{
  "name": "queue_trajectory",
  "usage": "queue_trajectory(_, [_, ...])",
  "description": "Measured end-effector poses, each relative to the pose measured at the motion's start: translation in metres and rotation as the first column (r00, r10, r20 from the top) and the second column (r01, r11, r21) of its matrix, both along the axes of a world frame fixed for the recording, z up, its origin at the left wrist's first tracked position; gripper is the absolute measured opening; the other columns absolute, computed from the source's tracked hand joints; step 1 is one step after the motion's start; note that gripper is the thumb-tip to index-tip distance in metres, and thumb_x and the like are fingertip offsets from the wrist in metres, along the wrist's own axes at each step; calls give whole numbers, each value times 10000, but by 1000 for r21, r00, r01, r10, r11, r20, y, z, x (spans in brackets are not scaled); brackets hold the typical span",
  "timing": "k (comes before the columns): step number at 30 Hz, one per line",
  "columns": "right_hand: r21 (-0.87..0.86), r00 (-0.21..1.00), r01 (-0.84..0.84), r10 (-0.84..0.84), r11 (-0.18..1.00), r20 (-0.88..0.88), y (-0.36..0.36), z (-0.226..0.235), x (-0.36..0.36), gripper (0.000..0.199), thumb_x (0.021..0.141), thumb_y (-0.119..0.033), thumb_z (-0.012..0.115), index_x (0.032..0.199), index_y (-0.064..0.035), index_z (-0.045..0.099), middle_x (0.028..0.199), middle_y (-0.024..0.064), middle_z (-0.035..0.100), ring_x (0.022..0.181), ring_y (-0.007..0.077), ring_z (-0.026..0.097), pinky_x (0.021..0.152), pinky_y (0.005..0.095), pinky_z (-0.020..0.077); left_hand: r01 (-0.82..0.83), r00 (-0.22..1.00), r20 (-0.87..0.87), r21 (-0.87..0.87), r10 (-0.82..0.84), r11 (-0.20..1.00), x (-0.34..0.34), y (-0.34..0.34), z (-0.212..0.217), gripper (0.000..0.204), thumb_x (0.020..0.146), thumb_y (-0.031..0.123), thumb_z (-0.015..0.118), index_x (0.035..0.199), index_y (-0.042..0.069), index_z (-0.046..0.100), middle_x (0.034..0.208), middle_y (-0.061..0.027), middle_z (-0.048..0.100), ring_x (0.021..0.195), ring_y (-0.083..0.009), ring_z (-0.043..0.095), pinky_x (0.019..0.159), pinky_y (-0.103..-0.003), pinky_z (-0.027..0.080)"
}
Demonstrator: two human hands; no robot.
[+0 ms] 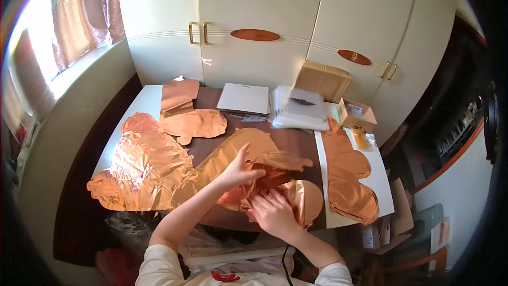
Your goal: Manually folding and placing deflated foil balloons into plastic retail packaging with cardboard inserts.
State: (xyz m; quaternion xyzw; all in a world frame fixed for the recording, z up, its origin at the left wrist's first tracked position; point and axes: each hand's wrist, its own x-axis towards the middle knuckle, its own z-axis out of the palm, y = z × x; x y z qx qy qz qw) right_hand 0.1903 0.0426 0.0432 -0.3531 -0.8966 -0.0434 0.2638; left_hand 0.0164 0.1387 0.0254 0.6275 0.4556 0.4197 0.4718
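A crumpled copper-coloured foil balloon lies partly folded at the table's near edge, between my hands. My left hand is over its left side, thumb and fingers apart, not closed on the foil. Below it and to the right, my right hand presses on the foil with fingers spread and flat. A blurred flap of foil stands up just beyond both hands. Under my left forearm stretches a long flat foil balloon, and a wrinkled, shiny foil balloon lies farther left.
A scalloped copper foil balloon lies on the table's right side. Folded foil pieces rest at the back left. Behind are a white flat box, a stack of clear plastic sleeves, a cardboard box and a small open box.
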Motion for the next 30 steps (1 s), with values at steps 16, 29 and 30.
queue_trajectory(16, [-99,968,119,-94,988,232,-33,-49,-29,556,749,-486,625,1160,-114,577,1219,64,529,1152,315,445,925,513,366,-279,794,-430,368,429,887,-13,81,-9,197,718,248,606,719,53,634,708,-170,630,683,-347,623,616,-428,496])
queue_trajectory(29, [-278,995,72,-88,958,-44,-12,-32,25,476,867,-323,556,1215,-1,515,1304,189,469,1208,362,434,1023,442,332,-141,590,-641,517,491,844,-42,50,-30,543,769,436,625,1191,114,513,1171,-141,511,1089,-314,488,886,-435,406])
queue_trajectory(30, [-348,983,158,-181,924,-34,-6,-33,41,481,882,-335,535,1228,-1,508,1318,185,464,1229,355,421,1030,453,325,-38,614,-691,457,382,888,-43,38,-30,570,769,458,617,1210,117,500,1221,-144,483,1138,-319,461,925,-439,387])
